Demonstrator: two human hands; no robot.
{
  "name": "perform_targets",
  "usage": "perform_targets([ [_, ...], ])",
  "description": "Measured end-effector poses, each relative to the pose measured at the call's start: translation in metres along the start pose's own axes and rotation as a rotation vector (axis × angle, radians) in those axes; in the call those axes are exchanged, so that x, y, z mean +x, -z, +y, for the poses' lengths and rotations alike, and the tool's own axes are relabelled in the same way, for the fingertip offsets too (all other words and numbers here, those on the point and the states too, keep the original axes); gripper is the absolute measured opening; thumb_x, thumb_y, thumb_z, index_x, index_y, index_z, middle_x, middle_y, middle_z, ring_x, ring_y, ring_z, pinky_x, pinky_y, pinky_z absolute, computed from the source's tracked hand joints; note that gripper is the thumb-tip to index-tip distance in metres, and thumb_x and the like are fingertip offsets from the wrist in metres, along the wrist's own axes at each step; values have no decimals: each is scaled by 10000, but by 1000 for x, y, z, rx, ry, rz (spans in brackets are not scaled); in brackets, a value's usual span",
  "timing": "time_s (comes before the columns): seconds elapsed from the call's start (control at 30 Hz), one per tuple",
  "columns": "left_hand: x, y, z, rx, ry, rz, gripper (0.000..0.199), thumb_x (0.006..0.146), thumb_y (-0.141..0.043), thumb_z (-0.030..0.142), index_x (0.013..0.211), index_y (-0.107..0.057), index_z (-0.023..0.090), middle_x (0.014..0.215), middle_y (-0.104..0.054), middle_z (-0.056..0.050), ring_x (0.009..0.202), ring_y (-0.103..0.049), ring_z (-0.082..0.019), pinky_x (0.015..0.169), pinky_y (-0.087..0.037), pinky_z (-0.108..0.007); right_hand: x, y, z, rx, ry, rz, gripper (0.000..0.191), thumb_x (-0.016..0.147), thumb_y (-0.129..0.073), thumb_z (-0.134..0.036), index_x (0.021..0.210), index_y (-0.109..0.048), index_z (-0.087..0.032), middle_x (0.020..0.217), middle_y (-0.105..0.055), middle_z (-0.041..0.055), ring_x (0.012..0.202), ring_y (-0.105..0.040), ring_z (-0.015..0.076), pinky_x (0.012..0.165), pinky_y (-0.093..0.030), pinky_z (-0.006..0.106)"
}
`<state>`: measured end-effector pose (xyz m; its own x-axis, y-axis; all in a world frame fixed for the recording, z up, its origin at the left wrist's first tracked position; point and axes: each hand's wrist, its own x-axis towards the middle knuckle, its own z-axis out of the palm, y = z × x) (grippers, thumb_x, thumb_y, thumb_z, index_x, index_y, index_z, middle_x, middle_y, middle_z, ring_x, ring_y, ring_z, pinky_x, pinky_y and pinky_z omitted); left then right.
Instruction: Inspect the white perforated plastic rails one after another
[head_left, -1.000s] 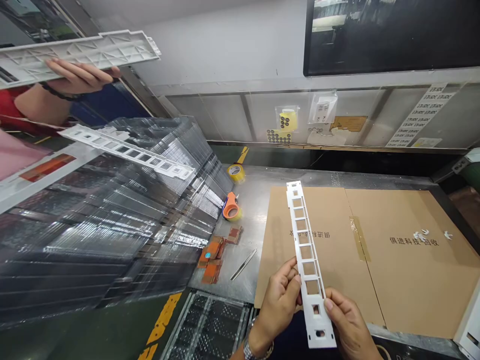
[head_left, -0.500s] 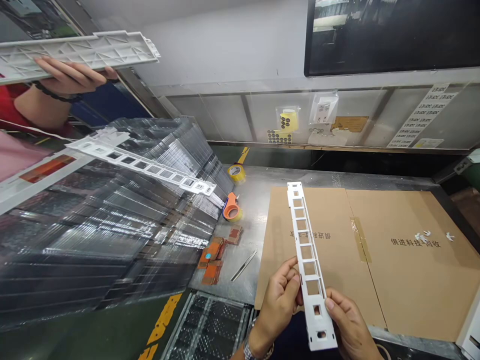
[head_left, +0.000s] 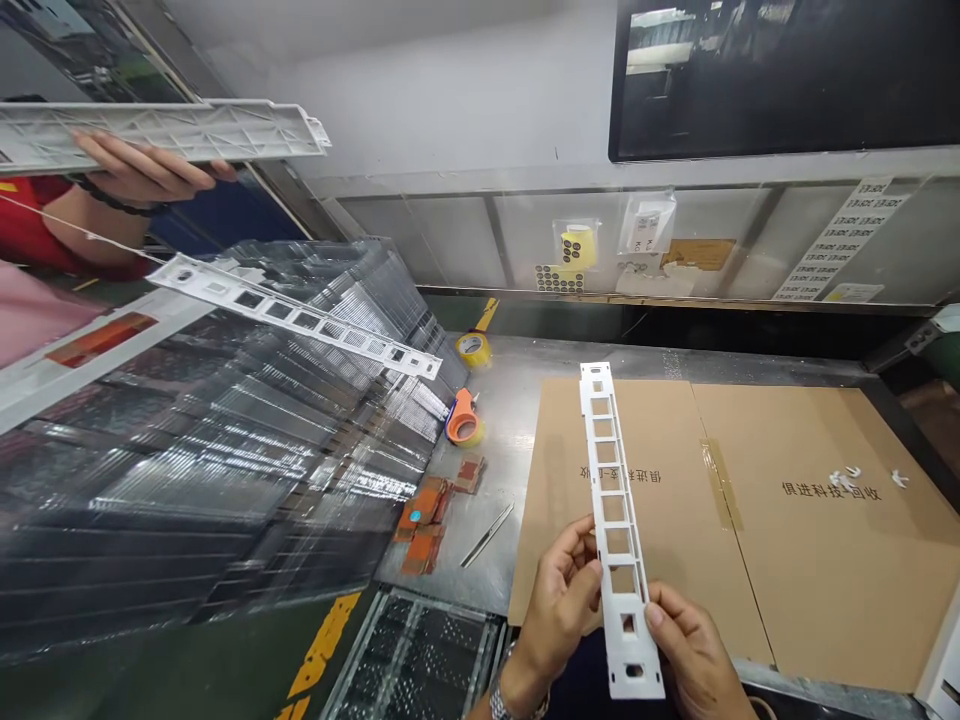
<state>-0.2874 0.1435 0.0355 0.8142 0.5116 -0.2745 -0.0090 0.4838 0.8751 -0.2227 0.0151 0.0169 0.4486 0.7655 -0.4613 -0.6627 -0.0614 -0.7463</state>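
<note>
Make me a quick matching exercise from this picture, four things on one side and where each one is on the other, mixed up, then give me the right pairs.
Things:
1. white slotted strip
2. orange tape dispenser
3. tweezers
4. ribbed white panel

Places:
A. lying on the bare metal table, left of the cardboard sheet
B. held up at the top left by another person's hand
C. pinched between the left hand and the right hand
D. on the metal table beside the yellow tape roll

Pairs: 1-C, 2-D, 3-A, 4-B
</note>
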Motion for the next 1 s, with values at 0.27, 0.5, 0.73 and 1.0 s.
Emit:
perform_targets([
  [0.27, 0, 1, -4, -60, -5, -21, 390, 793, -562, 210, 1181, -521, 197, 1092, -615, -66, 1014, -531, -203, 943, -386, -335, 2, 9, 6, -208, 63, -35, 328, 830, -501, -481, 840, -581, -163, 653, -460, -17, 566, -364, 96, 540, -307, 231],
  [0.5, -2, -1, -6, -92, 4, -3, 404, 806, -545, 191, 1206, -498, 173, 1156, -592, -79, 1064, -507, -202, 957, -361, -317, 3, 8, 6, -235, 63, -11, 338, 832, -493, -485, 861, -587, -162, 652, -469, -12, 567, -371, 100, 537, -316, 233],
  [0.73, -2, -4, -7, -120, 30, 18, 384, 819, -546, 213, 1201, -508, 195, 1109, -589, -67, 905, -510, -153, 790, -396, -255, 3, 7, 7, -267, 62, -68, 349, 846, -468, -486, 846, -570, -152, 610, -427, -26, 528, -376, 92, 507, -336, 225],
  [1.0, -2, -6, -10, -137, 72, 74, 389, 806, -571, 242, 1188, -520, 193, 956, -578, -42, 656, -411, -87, 613, -364, -220, 5, 9, 10, -277, 71, -80, 338, 852, -462, -478, 829, -560, -155, 608, -427, -25, 537, -383, 94, 515, -339, 225],
])
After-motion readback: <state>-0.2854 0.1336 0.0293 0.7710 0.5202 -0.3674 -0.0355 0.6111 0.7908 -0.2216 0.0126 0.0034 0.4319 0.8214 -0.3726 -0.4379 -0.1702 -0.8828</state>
